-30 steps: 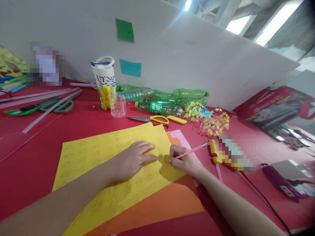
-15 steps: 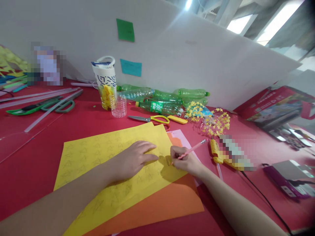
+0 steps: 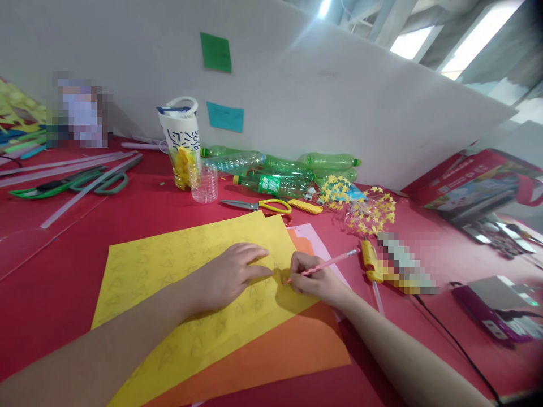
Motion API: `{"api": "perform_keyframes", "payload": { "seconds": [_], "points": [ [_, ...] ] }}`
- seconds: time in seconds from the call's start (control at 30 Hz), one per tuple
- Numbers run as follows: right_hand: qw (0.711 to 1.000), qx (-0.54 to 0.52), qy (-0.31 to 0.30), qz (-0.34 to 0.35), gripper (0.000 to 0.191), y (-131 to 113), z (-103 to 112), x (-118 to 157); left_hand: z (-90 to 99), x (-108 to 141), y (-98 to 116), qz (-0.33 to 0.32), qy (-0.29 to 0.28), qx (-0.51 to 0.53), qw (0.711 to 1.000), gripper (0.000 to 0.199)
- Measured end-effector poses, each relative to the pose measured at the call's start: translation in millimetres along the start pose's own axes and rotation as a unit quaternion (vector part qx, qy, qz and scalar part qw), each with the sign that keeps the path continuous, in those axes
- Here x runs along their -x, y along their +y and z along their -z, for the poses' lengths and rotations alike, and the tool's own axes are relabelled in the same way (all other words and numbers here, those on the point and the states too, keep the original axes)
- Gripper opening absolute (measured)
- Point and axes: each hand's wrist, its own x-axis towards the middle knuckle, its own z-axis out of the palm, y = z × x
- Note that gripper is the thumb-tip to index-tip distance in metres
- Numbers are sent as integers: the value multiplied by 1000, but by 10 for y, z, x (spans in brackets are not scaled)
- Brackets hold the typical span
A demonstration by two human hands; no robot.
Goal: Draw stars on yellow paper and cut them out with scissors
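Note:
My right hand [image 3: 313, 278] pinches a pink pencil [image 3: 333, 260], its tip against yellow paper [image 3: 139, 265] near the sheet's right side. Rows of star outlines are drawn across the yellow paper. My left hand [image 3: 233, 275] lies flat on the same paper with fingers apart, just left of the pencil tip, and holds nothing. Under the yellow paper, orange paper [image 3: 271, 353] sticks out at the front, and pink paper [image 3: 318, 246] shows at the right.
Yellow-handled scissors [image 3: 274, 206] and a yellow cutter [image 3: 306, 206] lie behind the paper, before several green bottles [image 3: 275, 185]. A patterned tumbler [image 3: 180, 135] stands behind a clear cut bottle [image 3: 204, 183]. Right: a glue gun [image 3: 370, 260] and yellow star decorations [image 3: 373, 212].
My right hand has shifted slightly left and the pencil leans lower, its tip still at the paper. My left hand stays in place.

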Motion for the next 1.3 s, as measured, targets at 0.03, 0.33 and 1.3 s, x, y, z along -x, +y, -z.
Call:
{"api": "perform_keyframes", "payload": {
  "seconds": [0.03, 0.33, 1.3],
  "points": [
    [1000, -1, 0, -1, 10, -5, -5, 0, 1, 1, 1, 1, 1, 0, 1000, 40],
    [1000, 6, -4, 23, 10, 8, -27, 2, 9, -9, 18, 5, 2, -3, 1000, 37],
    [982, 136, 113, 64, 11, 9, -33, -14, 13, -6, 20, 8, 3, -7, 1000, 37]
  ]
}}
